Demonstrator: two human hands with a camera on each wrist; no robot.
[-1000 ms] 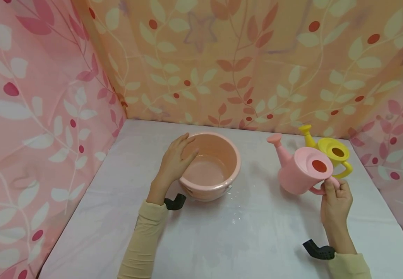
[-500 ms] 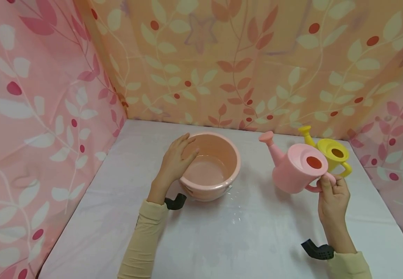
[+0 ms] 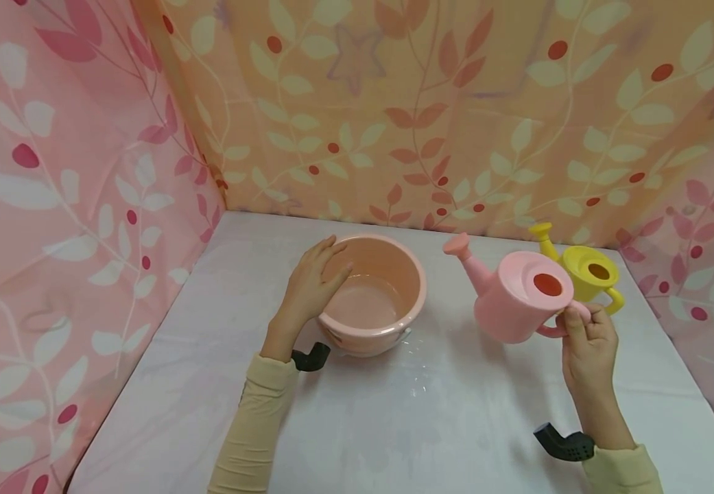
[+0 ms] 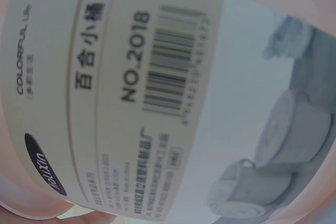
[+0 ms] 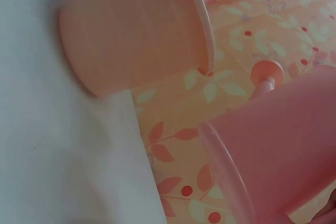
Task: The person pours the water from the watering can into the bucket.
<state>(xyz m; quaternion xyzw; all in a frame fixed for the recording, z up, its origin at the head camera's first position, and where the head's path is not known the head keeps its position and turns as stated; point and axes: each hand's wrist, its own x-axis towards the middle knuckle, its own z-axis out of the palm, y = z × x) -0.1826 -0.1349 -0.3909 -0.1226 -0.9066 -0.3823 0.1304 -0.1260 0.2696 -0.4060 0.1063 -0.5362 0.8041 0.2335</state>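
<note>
A pale pink bucket (image 3: 372,337) stands at the middle of the table. My left hand (image 3: 308,285) rests on its left rim, with fairly straight fingers along the rim and the thumb over the opening. The bucket's printed label (image 4: 136,93) with a barcode fills the left wrist view, fingertips just showing at the bottom edge. On the right, my right hand (image 3: 591,350) grips the handle of a pink watering can (image 3: 514,302), raised over the table with its spout towards the bucket. In the right wrist view, the can's body (image 5: 278,140) appears beside the bucket (image 5: 136,35).
A yellow watering can (image 3: 588,269) stands behind the pink one, near the table's right edge. Drops of water (image 3: 418,381) lie on the white tabletop (image 3: 369,439) in front of the bucket. Leaf-patterned cloth (image 3: 357,123) hangs behind and at both sides.
My right hand has moved slightly left with the pink watering can, bringing its spout nearer the bucket. The left hand, the bucket and the yellow watering can have stayed put.
</note>
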